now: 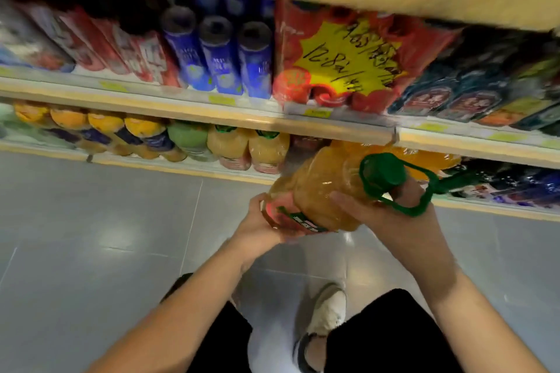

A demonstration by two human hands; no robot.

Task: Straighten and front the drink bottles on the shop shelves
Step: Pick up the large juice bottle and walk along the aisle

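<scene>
You hold the bottle (321, 188) tilted in the air, just in front of the low shelf (333, 127). Your left grip (260, 221) curls round its labelled bottom end; your right grip (394, 215) wraps the shoulder below the cap (383, 171), and the handle (424, 191) lies over it.

tan-edged shop shelves (212, 116) with blue bottles (221, 60), red packs (291, 48) above, orange juice bottles (229, 145) below
</scene>
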